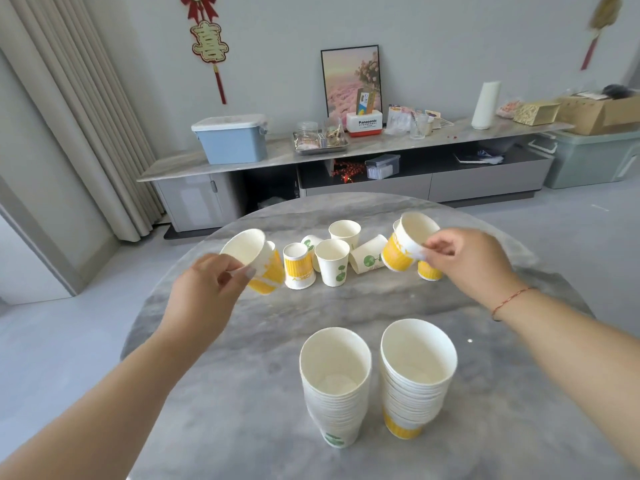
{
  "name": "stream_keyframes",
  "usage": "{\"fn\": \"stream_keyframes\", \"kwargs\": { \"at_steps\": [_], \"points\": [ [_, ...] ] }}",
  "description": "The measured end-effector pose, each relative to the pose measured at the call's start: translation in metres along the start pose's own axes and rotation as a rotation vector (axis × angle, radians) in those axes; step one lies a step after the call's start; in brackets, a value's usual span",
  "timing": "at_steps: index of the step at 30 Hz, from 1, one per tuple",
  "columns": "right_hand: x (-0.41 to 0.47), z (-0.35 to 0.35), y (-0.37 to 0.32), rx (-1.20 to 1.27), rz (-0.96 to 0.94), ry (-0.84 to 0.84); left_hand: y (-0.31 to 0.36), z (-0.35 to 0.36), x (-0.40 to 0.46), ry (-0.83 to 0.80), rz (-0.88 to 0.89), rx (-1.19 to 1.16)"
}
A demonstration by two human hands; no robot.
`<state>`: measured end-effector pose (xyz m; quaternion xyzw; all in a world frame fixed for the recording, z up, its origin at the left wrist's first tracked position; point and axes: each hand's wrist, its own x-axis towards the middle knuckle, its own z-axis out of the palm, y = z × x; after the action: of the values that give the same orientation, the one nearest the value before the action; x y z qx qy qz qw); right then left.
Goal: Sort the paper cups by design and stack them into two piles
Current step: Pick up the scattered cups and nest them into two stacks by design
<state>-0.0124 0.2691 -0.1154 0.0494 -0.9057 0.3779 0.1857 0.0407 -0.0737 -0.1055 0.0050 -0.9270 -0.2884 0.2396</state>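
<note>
The left hand (204, 289) is pinching a yellow cup (254, 259) by its rim and the right hand (464, 258) is pinching another yellow cup (403, 245), both tilted above the table (242, 393), so either could be slipping from such a light hold or knocking the loose cups (332, 258) standing and lying between them. Nearer the person, the green stack (334, 382) and the yellow stack (417, 372) are standing tall, just beside each other, and a careless drop could be toppling one

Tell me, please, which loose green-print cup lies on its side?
The green-print cup right of the upright middle ones; it lies tipped over, mouth facing left, beside the right hand's yellow cup.
</note>
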Motion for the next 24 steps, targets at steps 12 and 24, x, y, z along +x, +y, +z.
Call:
{"fn": "stream_keyframes", "kwargs": {
  "at_steps": [12, 24],
  "points": [
    [-0.062, -0.112, -0.104, 0.058, -0.105, -0.629, 0.079, -0.059, -0.061, -0.426, 0.584, -0.179],
    [-0.06, -0.094, -0.086, -0.012, 0.036, -0.774, 0.066, -0.039, -0.055, -0.508, 0.474, -0.121]
  ]
}}
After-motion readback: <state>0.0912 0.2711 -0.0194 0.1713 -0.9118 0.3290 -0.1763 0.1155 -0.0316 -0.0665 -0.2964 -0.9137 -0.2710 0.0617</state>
